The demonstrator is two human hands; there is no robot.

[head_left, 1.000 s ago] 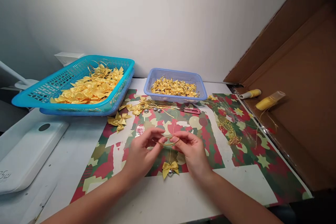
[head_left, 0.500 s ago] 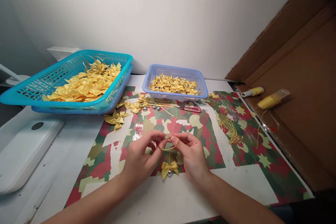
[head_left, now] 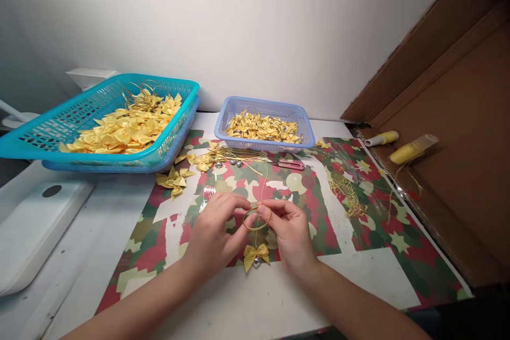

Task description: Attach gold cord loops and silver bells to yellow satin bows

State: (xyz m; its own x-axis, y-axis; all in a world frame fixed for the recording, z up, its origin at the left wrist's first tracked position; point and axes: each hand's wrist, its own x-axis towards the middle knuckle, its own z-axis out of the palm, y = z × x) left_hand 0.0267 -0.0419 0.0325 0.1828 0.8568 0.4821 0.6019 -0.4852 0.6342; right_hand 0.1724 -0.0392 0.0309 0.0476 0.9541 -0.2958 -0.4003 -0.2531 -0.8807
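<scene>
Two hands, left [head_left: 218, 231] and right [head_left: 290, 231], hold one cord loop [head_left: 257, 229].

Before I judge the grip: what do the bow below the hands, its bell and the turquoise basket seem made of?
The bow: probably satin ribbon, from its soft sheen and folded loops.
The bell: likely shiny metal, silvery with bright highlights, though coated plastic is possible.
The turquoise basket: apparently smooth molded plastic, given its even color and regular openings.
</scene>
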